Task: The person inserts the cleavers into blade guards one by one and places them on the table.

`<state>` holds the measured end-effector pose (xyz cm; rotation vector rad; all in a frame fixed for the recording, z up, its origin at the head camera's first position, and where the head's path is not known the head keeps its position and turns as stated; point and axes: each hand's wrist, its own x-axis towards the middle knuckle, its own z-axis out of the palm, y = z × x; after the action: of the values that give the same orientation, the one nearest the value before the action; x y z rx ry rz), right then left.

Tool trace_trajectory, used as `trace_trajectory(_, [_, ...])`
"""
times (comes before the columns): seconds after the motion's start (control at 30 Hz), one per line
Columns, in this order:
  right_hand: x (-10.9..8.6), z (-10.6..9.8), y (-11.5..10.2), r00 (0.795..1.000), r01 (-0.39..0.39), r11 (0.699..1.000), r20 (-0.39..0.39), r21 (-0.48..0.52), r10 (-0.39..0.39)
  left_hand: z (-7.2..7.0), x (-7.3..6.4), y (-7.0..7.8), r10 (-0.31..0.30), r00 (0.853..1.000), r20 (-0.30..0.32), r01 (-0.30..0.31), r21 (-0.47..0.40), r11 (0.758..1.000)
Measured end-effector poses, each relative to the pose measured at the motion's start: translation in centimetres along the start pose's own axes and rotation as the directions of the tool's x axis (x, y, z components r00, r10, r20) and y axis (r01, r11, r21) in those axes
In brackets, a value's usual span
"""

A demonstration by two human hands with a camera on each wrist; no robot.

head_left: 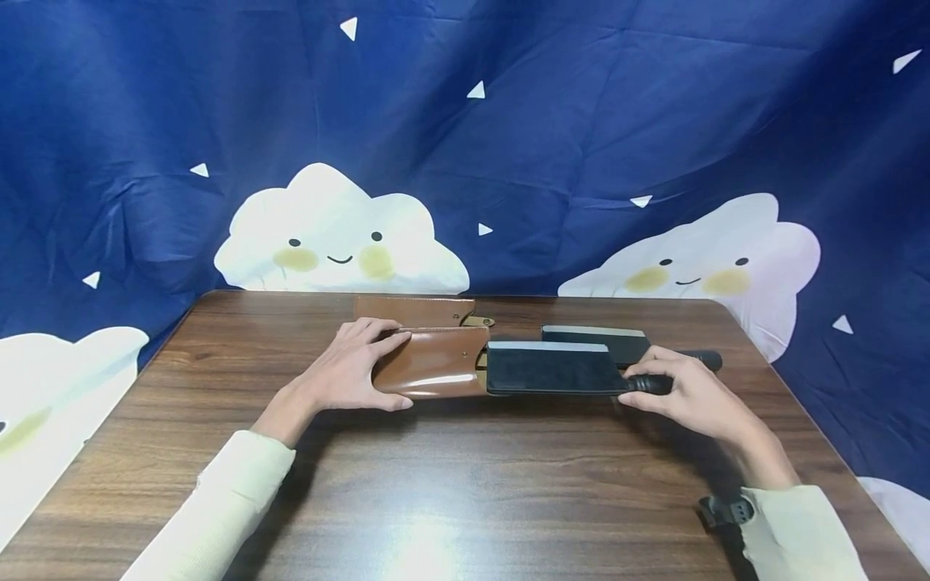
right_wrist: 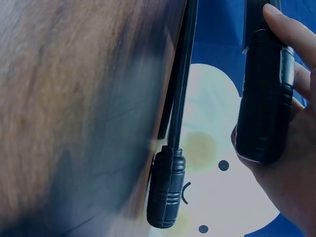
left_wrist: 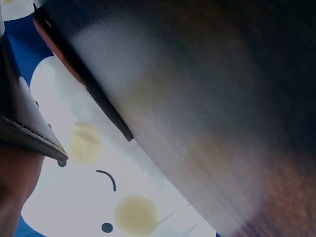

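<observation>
Blue cloth with smiling white clouds hangs behind a dark wood-grain tabletop. Left hand grips the glossy brown leather sheath between thumb and fingers, seemingly to steady its mouth against the black broad-bladed cleaver. Right hand, fingers curled round the handle, apparently lines up the blade there. Right wrist's view reveals the handle's ribbed butt, hidden from the head; left wrist's shows sheath stitching.
</observation>
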<state>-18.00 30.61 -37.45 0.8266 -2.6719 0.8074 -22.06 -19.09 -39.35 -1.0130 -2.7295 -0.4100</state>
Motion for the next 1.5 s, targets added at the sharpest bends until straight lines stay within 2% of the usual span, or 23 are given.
trace_trajectory(0.23, [0.3,0.1,-0.1,1.000,0.009,1.000,-0.007,-0.025,-0.009,-0.1,0.1,0.0,-0.007,1.000,-0.019,0.008,0.013,1.000])
trace_trajectory(0.47, [0.6,0.4,-0.4,1.000,-0.025,0.999,-0.002,-0.028,0.025,0.1,0.2,0.2,0.012,1.000,-0.013,-0.012,0.008,1.000])
trace_trajectory(0.8, [1.5,1.2,-1.0,1.000,-0.008,0.997,0.017,-0.077,0.009,0.2,0.1,0.3,0.028,0.999,-0.024,-0.027,0.009,1.000])
trace_trajectory(1.5, [2.7,3.0,-1.8,0.999,0.031,0.998,0.034,-0.059,-0.029,0.5,0.1,0.3,0.038,0.999,-0.035,-0.038,0.013,0.999])
